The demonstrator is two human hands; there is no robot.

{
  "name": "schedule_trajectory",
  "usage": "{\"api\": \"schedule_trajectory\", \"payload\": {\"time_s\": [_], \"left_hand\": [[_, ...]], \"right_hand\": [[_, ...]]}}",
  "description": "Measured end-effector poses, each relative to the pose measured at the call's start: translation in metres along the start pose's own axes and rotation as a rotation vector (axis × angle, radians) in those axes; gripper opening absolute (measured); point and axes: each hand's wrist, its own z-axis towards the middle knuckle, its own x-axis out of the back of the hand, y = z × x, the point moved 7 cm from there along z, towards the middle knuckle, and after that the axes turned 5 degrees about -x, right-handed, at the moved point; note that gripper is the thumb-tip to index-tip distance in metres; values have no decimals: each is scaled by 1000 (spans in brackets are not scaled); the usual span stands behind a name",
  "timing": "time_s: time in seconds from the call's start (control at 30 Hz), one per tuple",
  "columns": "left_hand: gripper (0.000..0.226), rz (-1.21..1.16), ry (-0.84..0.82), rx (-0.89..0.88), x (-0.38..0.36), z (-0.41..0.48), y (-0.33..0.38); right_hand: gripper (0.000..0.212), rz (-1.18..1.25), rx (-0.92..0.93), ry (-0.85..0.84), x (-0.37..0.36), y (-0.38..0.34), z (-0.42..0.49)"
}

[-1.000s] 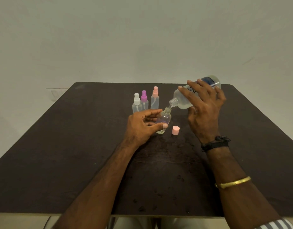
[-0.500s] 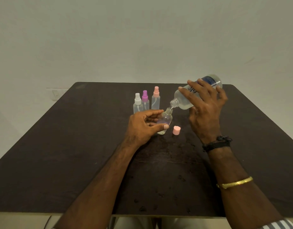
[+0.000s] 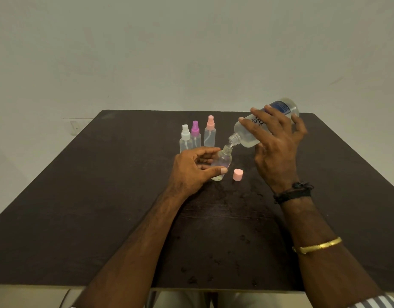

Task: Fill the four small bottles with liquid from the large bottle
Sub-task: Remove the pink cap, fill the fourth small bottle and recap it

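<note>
My right hand (image 3: 277, 147) grips the large clear bottle (image 3: 247, 136), tipped down to the left, its open neck just above the mouth of a small clear bottle (image 3: 223, 160). A thin stream of liquid runs between them. My left hand (image 3: 192, 170) holds that uncapped small bottle between thumb and fingers, tilted on the table. Its pink cap (image 3: 237, 174) lies just to its right. Behind stand three capped small spray bottles: white-topped (image 3: 185, 138), purple-topped (image 3: 195, 134) and pink-topped (image 3: 210, 131).
The dark wooden table (image 3: 80, 207) carries scattered wet drops in front of the hands. A pale wall rises behind its far edge. The table's near edge runs along the bottom of the view.
The large bottle has been tipped slightly steeper, its base a bit higher. Both hands stay in place and the pouring continues.
</note>
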Motion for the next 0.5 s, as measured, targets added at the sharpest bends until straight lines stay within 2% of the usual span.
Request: {"api": "schedule_trajectory", "payload": {"time_s": [0.5], "left_hand": [[56, 28, -30, 11, 0, 1, 0]], "right_hand": [[54, -14, 30, -11, 1, -3, 1]]}}
